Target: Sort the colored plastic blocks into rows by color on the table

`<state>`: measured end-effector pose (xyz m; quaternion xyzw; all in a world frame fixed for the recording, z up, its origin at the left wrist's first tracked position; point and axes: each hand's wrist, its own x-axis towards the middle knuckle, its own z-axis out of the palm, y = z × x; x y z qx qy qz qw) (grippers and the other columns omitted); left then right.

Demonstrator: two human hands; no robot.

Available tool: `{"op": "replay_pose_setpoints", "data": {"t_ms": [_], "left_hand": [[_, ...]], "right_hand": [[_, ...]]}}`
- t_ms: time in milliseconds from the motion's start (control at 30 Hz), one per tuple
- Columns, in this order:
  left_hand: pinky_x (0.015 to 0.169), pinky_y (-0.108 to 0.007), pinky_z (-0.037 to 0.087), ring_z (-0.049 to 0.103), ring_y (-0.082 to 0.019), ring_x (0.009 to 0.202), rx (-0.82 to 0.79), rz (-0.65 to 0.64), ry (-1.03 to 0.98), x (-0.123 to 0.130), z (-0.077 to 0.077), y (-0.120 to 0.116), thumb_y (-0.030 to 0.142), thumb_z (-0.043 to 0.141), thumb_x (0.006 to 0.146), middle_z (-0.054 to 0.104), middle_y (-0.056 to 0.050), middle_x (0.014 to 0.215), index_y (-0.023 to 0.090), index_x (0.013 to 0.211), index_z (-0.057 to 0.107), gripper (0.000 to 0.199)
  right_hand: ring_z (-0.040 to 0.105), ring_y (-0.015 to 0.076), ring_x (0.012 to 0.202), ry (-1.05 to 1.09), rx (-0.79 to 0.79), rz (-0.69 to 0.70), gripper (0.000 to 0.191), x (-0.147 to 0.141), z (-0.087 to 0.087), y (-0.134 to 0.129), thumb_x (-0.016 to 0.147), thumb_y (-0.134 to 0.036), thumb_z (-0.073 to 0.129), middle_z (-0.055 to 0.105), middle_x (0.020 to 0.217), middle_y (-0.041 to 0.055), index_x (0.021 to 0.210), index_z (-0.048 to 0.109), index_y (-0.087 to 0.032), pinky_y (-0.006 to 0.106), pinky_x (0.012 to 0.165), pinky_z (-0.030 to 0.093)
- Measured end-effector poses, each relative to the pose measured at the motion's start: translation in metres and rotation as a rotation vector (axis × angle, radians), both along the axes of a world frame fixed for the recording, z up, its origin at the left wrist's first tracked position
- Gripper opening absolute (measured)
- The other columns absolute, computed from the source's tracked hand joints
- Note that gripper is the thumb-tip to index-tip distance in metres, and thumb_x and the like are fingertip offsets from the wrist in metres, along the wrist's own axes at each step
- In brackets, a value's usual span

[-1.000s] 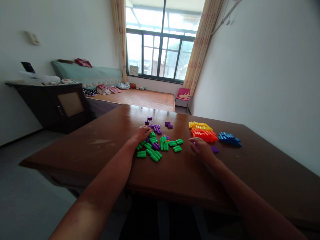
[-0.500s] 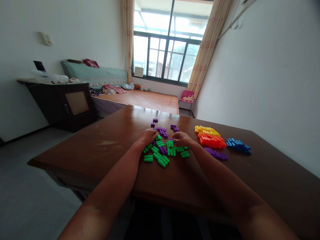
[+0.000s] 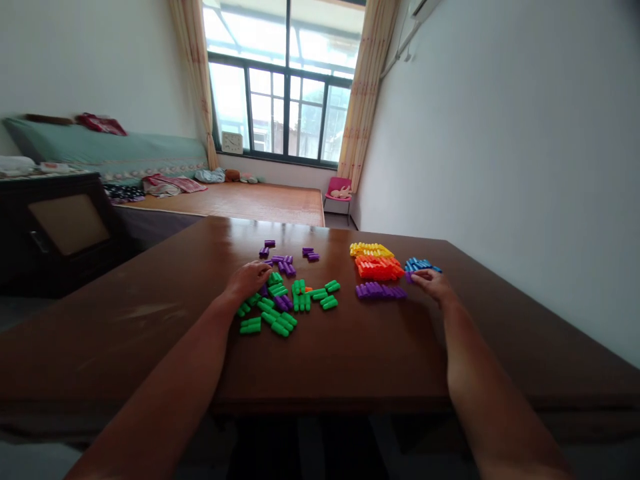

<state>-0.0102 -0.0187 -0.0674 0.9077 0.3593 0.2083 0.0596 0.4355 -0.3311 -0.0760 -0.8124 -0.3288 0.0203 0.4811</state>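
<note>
While the left forearm [image 3: 175,373] comes up from the lower left, the left hand [image 3: 247,280] is low above the table [image 3: 350,353], back upward, with its bent fingers toward the right. The opening between its fingers looks narrow, but I cannot tell if they hold something. The green pieces [image 3: 279,291] lie close to these fingers, on their right and on the near side; 1 pair lies side to side, some are slanted, and 1 group of 3 has its long axis away from the person. Loose purple pieces [image 3: 287,268] are beyond and to the right of the left fingertips, with others between the green ones. To the right, 1 small orange piece [image 3: 308,289] shows among the green.

Between the 2 hands, nearer to the right grip, are 3 rows: yellow pieces [image 3: 371,251] farthest, red-orange pieces [image 3: 379,269] in the middle, and the purple row [image 3: 381,291] nearest. The purple row runs from side to side, to the left and near side of the right fingertips.

The right hand [image 3: 434,283] pinches 1 purple piece [image 3: 409,277], its fingers almost closed and pointing left. This piece sticks out leftward; its exact long axis I cannot tell. Blue pieces [image 3: 419,265] lie just beyond this grip. The right forearm [image 3: 480,373] comes from the lower right.
</note>
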Motion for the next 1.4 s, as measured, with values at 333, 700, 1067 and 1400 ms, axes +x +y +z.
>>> {"op": "replay_pose_setpoints", "data": {"t_ms": [333, 700, 1067, 1400], "left_hand": [[0.079, -0.027, 0.046, 0.064, -0.02, 0.088, -0.021, 0.018, -0.002, -0.005, -0.006, 0.01, 0.048, 0.043, 0.089, 0.069, -0.004, 0.101, 0.025, 0.101, 0.071, 0.038], [0.07, -0.026, 0.045, 0.064, -0.021, 0.085, -0.052, 0.077, 0.025, -0.005, 0.011, -0.015, 0.046, 0.046, 0.09, 0.072, -0.008, 0.096, 0.023, 0.102, 0.072, 0.037], [0.074, -0.027, 0.046, 0.065, -0.02, 0.088, -0.057, 0.039, -0.011, -0.007, 0.007, -0.013, 0.042, 0.046, 0.091, 0.071, -0.007, 0.099, 0.024, 0.099, 0.073, 0.033], [0.074, -0.026, 0.046, 0.064, -0.02, 0.089, -0.061, 0.041, 0.007, -0.005, 0.005, -0.008, 0.044, 0.045, 0.09, 0.07, -0.005, 0.101, 0.024, 0.1, 0.072, 0.035]], "right_hand": [[0.064, 0.0171, 0.063, 0.039, -0.267, 0.065, 0.032, 0.011, -0.022, -0.012, 0.069, -0.045, 0.067, 0.072, 0.072, 0.0066, 0.082, 0.071, -0.016, 0.026, 0.058, 0.047], [0.064, 0.0183, 0.085, -0.548, -0.046, 0.566, 0.028, -0.175, 0.021, 0.065, 0.092, -0.036, 0.046, 0.068, 0.102, 0.0076, 0.102, 0.066, -0.02, 0.029, 0.078, 0.048], [0.063, 0.0197, 0.086, -0.662, -0.387, 0.843, 0.017, -0.32, 0.036, 0.156, 0.083, -0.031, 0.061, 0.066, 0.097, 0.0066, 0.096, 0.068, -0.022, 0.029, 0.076, 0.045], [0.066, 0.0165, 0.079, 0.131, 0.113, 0.702, 0.047, -0.176, 0.052, 0.092, 0.075, -0.04, 0.065, 0.065, 0.09, 0.0018, 0.117, 0.056, -0.023, 0.031, 0.069, 0.054]]}}
